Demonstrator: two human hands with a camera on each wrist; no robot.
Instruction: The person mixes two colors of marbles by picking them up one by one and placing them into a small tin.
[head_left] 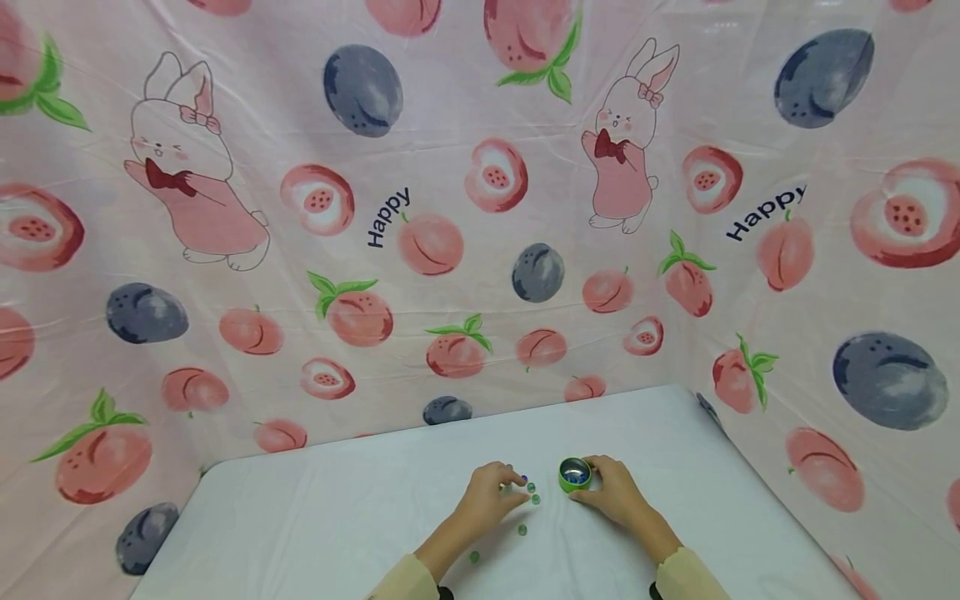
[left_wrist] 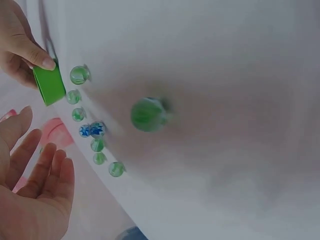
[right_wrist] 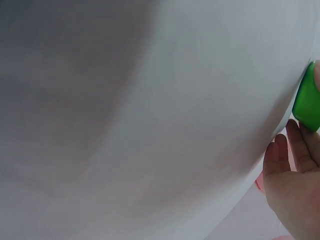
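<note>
A pale pink fabric backdrop (head_left: pixel 431 296) printed with peaches, dark blue fruit and rabbits is hanging behind a white cloth-covered tabletop (head_left: pixel 337 508), which is spreading out beneath the work. Two pale beige sleeves (head_left: pixel 408 579) are covering the forearms. Of the hands, the right hand (head_left: pixel 617 492) is gripping a small round green container (left_wrist: pixel 49 86) from its right side, thumb and fingers bracing its wall; its mouth is facing upward, and shiny blue pieces are showing inside. The left hand (head_left: pixel 483 500) is hovering left of it with fingers loosely bent and holding nothing; whether its fingertips are touching a marble, I cannot tell. Smallest of all, green-swirled glass marbles (head_left: pixel 522 530) and two blue-patterned glass marbles (left_wrist: pixel 98 129) are lying on the tabletop. Most are clustering just right of the left fingertips, between the two hands, with the left hand nearer and the container sitting beyond them to the right. Being round, they are presenting no long axis. One green marble is lying apart, near the left wrist.
</note>
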